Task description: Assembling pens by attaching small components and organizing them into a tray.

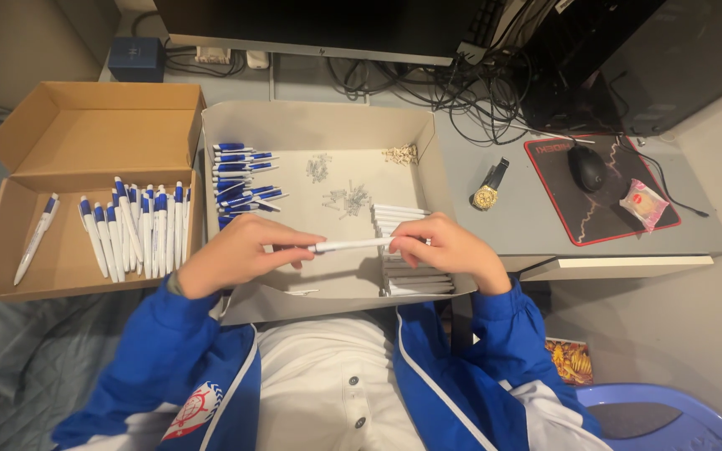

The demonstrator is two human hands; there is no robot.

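1. Partly, the white pen barrel (353, 245) hides inside both fists; its ends are unreadable.
2. Left hand (231, 252) and right hand (449, 249) pinch it between them.
3. It lies level, running hand to hand.

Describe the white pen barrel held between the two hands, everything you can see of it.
The white pen barrel is a slim, straight tube, plain white, apparently plastic, with no blue part visible on it. It lies nearly level, held above the open grey tray. The left hand pinches its one end with the fingertips, and the right hand grips the other end, hiding that tip. Its middle stretch is bare and touches nothing else. Whether anything sits inside it cannot be seen.
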